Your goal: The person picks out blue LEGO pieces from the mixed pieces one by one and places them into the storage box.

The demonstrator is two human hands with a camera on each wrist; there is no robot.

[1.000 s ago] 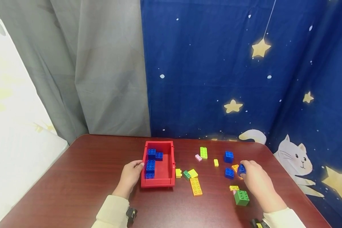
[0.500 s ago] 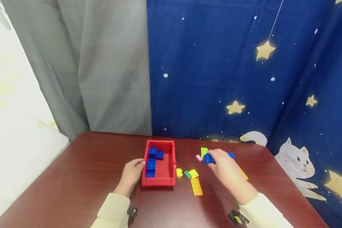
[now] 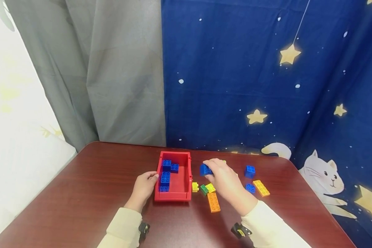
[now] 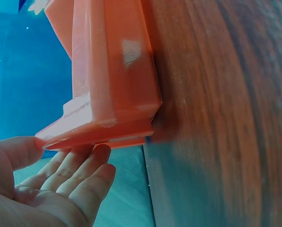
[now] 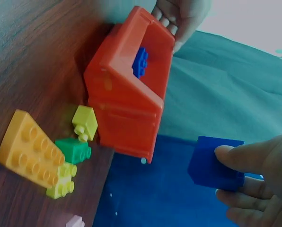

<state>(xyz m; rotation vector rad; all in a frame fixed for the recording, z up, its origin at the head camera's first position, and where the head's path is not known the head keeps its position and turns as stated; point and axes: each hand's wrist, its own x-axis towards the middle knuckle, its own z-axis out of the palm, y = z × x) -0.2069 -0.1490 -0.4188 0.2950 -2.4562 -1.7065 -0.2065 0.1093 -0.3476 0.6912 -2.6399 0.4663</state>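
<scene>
A red plastic box point(image 3: 173, 197) stands on the table with several blue building blocks point(image 3: 165, 179) inside, mostly along its left side. My left hand point(image 3: 144, 187) holds the box's left rim; the left wrist view shows the thumb at the rim's edge and the fingers point(image 4: 84, 177) against the wall. To the right of the box, my right hand point(image 3: 223, 177) pinches a blue building block point(image 5: 214, 163) between thumb and fingers, raised above the table. Part of that block is hidden by the fingers.
Beside the box lie a yellow block point(image 3: 195, 187), a green block point(image 3: 204, 189), another yellow block point(image 3: 210, 187) and an orange block point(image 3: 214, 202). Further right are two blue blocks point(image 3: 249, 171) and an orange plate point(image 3: 261, 188). A curtain point(image 3: 204, 103) hangs behind the table.
My right hand has carried the blue block from the right side of the table leftward, close to the red box. My left hand has stayed on the box's rim.
</scene>
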